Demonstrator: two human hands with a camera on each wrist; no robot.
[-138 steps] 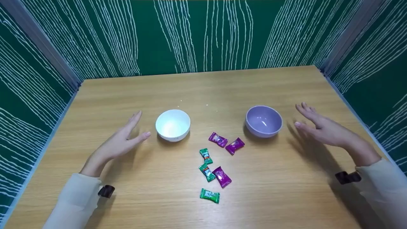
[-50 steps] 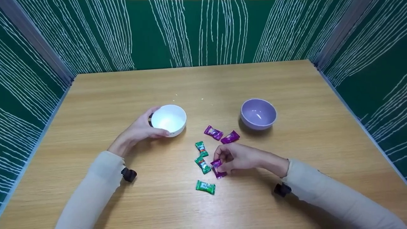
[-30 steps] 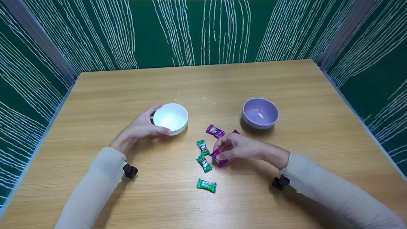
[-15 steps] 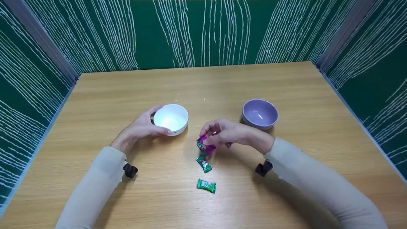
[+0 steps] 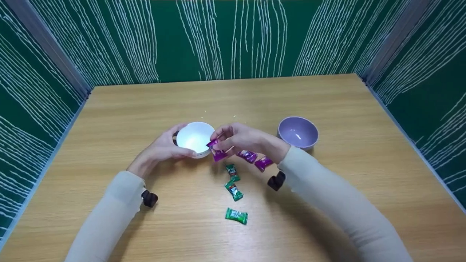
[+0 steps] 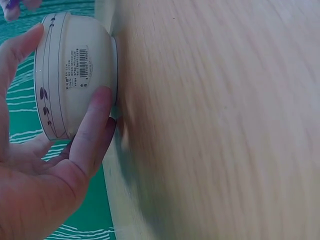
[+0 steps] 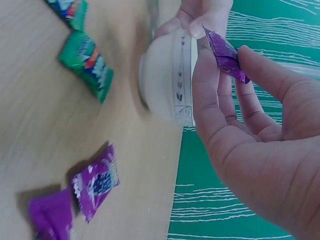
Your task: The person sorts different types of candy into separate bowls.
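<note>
A purple-wrapped candy [image 5: 217,154] is held above the tabletop [image 5: 171,225], just beside the near-right rim of a leaf-patterned white bowl [image 5: 193,136]. Presumably light and slick-wrapped, it is best taken by its middle. It is pinched in the narrowly parted right grip [image 5: 242,139]; the bowl's left side is widely clasped by the left grip [image 5: 165,147].

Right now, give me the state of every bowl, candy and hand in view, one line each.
Left hand: gripping the white bowl.
Right hand: pinching a purple candy.
White bowl: upright, no candy visible inside.
Purple bowl: upright on the table, no candy visible inside.
Pinched purple candy: wrapped, off the table.
Two other purple candies: wrapped, lying on the table.
Three green candies: wrapped, lying on the table.
</note>
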